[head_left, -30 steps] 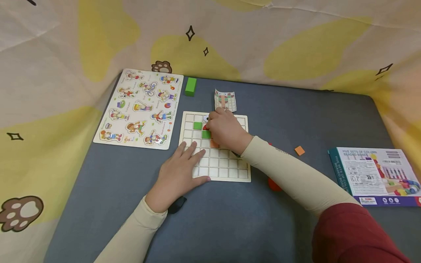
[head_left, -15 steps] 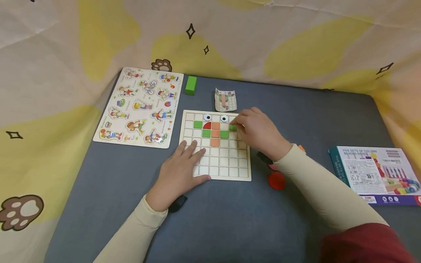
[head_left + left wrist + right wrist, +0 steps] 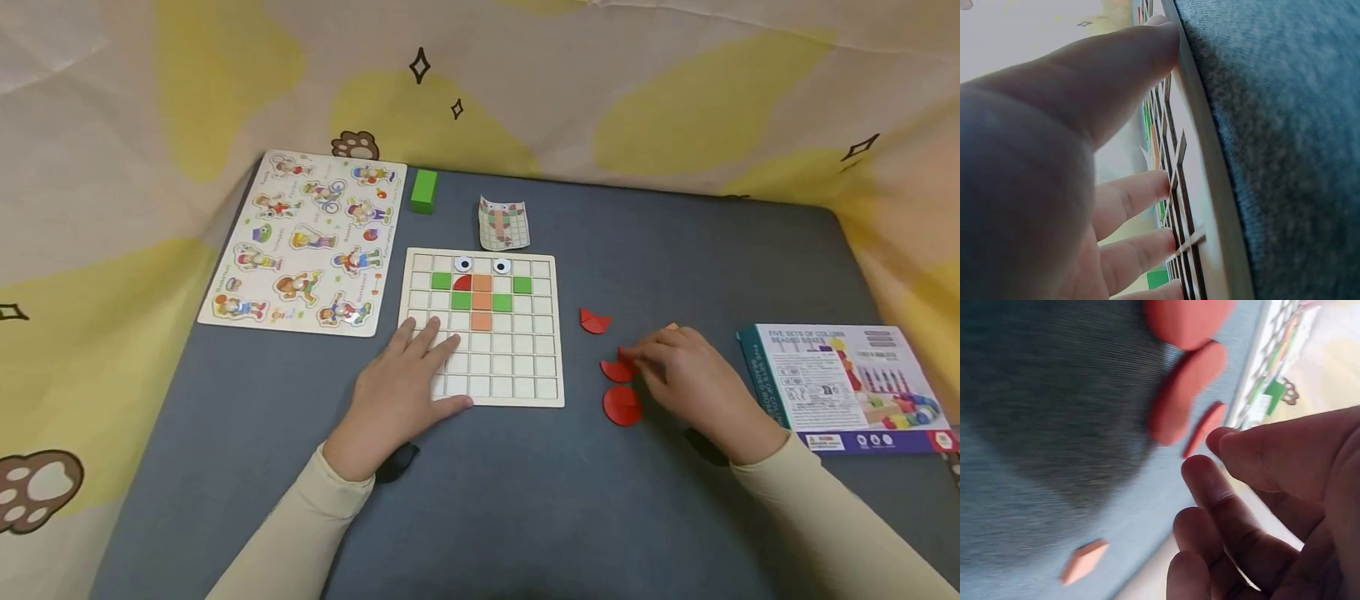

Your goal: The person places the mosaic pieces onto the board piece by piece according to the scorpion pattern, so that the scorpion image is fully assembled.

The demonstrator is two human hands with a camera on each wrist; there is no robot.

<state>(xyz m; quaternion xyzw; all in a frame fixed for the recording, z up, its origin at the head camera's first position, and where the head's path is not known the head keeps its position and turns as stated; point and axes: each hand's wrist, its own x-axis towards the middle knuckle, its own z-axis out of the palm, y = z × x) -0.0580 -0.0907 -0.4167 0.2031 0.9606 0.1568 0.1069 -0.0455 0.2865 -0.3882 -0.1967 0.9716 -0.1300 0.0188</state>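
Observation:
My left hand (image 3: 393,383) lies with spread fingers on the lower left of a wooden grid board (image 3: 517,367); in the left wrist view its thumb (image 3: 1147,47) rests along the board's edge. Set in the grid are two eye tiles (image 3: 501,267), a red quarter-round tile (image 3: 462,283), several green square tiles (image 3: 522,285) and a column of orange tiles (image 3: 482,321). Right of the board, my right hand (image 3: 693,383) hovers at loose red curved tiles (image 3: 615,371). In the right wrist view, thumb and forefinger stand apart with nothing between them, close to the red tiles (image 3: 1188,394).
A small pattern card (image 3: 504,225) stands behind the board, with a green block (image 3: 423,192) to its left. A picture puzzle board (image 3: 300,250) lies at the left, a beaded toy box (image 3: 840,387) at the right. One loose orange tile (image 3: 1085,561) sits beyond the right hand.
My right hand has left the board's upper right, where a green tile now shows uncovered, and moved right to the loose red tiles. My left hand has kept its place on the board.

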